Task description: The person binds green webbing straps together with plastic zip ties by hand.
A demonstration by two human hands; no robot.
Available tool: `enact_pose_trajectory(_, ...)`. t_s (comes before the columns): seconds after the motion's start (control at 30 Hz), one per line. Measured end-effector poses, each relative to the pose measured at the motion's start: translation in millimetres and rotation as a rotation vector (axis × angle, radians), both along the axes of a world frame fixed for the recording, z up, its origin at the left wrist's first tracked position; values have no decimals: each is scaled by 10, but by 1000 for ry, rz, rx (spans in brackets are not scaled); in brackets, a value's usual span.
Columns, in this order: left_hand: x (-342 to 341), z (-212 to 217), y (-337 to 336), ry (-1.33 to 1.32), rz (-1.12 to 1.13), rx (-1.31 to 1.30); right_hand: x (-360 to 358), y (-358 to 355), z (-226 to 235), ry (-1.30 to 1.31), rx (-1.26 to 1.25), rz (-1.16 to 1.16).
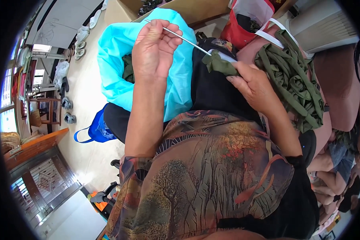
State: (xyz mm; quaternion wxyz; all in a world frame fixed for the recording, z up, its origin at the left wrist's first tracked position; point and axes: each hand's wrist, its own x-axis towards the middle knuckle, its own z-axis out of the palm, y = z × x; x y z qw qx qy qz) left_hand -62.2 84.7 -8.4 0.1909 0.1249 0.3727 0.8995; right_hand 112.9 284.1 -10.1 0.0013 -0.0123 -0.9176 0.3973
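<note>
My left hand (155, 54) is raised over a turquoise bag (114, 42), its fingers closed on a thin metal rod (193, 43). The rod slants down to the right, and its far end meets a bunched piece of dark green cloth (219, 65). That cloth is pinched between the thumb and fingers of my right hand (253, 86). Something smooth and white (224, 55) shows just behind the cloth; I cannot tell what it is. More dark green cloth (128, 69) lies inside the turquoise bag. A heap of long green cloth strips (290, 80) rests to the right of my right hand.
A cardboard box (204, 14) stands at the far side, beside a red and white bag (238, 34). The heap lies on a pinkish-brown seat (340, 88). A blue bag (96, 128) is on the floor at left, with several shoes beyond. Another person's legs (332, 176) show at right.
</note>
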Motion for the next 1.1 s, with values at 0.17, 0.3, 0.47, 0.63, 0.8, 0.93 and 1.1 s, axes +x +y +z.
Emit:
enact_pose_trajectory(0.17,-296,-285,-250,-186,229,93,255,178,-186,-49,89,-34)
enact_pose_trajectory(0.3,-570,-371,-497,-183,243,83,502,429,-341,-136,168,-31)
enact_pose_trajectory(0.47,-382,-764,-415,-265,180,-79,353,238,-297,-72,226,-36)
enact_pose_trajectory(0.63,-28,-701,-237,-230,231,-783,226,201,-431,-93,260,-68)
enact_pose_trajectory(0.8,422,-710,-109,955,557,-1346,263,238,-477,-141,152,-95)
enact_pose_trajectory(0.93,651,-631,265,1547,278,-978,226,321,-534,-107,-49,-30)
enact_pose_trajectory(1.1,540,-655,400,1455,150,-992,158,433,-152,-326,-649,-59)
